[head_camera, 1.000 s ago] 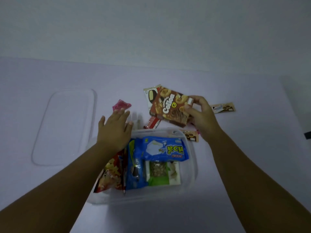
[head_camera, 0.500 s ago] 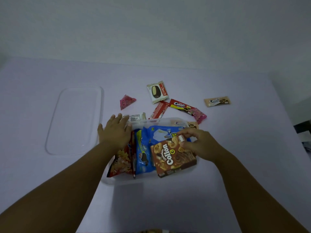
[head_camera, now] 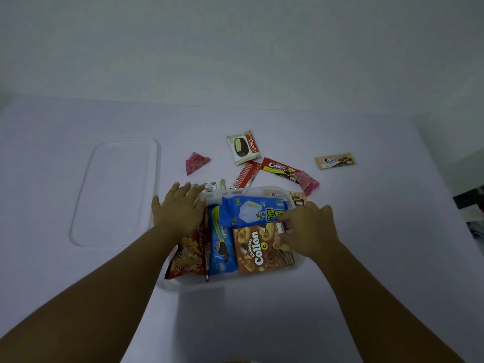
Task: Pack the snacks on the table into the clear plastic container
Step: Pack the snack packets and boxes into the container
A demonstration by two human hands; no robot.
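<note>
The right hand pinches the Collon box lying in the clear container; the left hand rests spread flat on the container's far-left corner.

It is looking like a plain room in a home, though little is showing to settle it. A pale lavender table is filling most of the frame, and a bare grey-white wall is running across the top. Retail snack packets are lying loose at the center.
</note>
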